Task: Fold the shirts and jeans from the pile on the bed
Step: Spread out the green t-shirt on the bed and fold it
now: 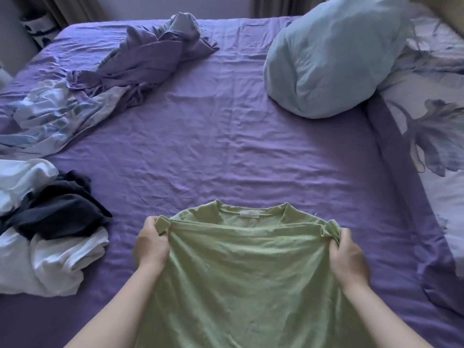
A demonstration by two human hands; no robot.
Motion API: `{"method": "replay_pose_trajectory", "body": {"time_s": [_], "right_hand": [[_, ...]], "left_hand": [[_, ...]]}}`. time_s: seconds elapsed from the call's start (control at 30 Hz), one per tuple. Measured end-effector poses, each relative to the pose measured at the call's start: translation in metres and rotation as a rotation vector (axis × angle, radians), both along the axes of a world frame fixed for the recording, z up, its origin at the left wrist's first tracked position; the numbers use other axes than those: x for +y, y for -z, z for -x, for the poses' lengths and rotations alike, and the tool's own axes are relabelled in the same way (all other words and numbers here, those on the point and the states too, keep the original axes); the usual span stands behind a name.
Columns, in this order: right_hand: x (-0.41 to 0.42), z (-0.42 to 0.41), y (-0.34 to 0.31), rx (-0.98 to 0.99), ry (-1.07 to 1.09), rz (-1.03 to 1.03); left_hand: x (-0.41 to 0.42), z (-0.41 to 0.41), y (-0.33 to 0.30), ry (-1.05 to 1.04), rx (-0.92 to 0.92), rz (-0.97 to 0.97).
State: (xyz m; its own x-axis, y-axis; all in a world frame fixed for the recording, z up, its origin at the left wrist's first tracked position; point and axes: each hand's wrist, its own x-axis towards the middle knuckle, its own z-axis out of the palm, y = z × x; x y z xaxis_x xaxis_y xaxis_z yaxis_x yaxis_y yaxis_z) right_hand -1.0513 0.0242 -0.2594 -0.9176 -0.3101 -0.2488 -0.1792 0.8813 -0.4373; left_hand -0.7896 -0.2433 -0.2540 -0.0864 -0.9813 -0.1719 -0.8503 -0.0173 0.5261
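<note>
Right now my left hand (152,243) is closed around a bunched shoulder of the green shirt (248,272), and my right hand (347,254) is clenched the same way on the other shoulder. Stretched between them, the shirt hangs at bottom centre of the frame over the purple sheet (226,151), collar away from me. At lower left lies a pile of white and dark clothes (47,227), apart from my left hand.

Matt green cloth shirt (251,272); wrinkled bedsheet (226,146)
</note>
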Motion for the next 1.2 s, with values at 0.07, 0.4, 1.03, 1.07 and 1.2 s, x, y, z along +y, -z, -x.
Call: {"method": "replay_pose_trajectory", "body": {"time_s": [0.07, 0.4, 1.03, 1.07, 1.2], "right_hand": [[-0.003, 0.001, -0.009, 0.076, 0.006, 0.025], [-0.027, 0.028, 0.014, 0.016, 0.092, 0.158], [0.001, 0.019, 0.06, 0.22, -0.72, -0.417], [0.004, 0.023, 0.058, 0.264, -0.709, -0.394], [0.016, 0.039, 0.045, 0.024, -0.566, -0.414]], "left_hand": [[-0.004, 0.008, -0.014, -0.024, -0.019, 0.079], [-0.017, 0.033, 0.027, 0.12, -0.216, 0.18], [0.146, 0.115, 0.093, 1.066, -0.416, 0.31], [0.15, 0.117, 0.089, 1.059, -0.42, 0.281], [0.193, 0.123, 0.069, 1.182, -0.32, 0.244]]}}
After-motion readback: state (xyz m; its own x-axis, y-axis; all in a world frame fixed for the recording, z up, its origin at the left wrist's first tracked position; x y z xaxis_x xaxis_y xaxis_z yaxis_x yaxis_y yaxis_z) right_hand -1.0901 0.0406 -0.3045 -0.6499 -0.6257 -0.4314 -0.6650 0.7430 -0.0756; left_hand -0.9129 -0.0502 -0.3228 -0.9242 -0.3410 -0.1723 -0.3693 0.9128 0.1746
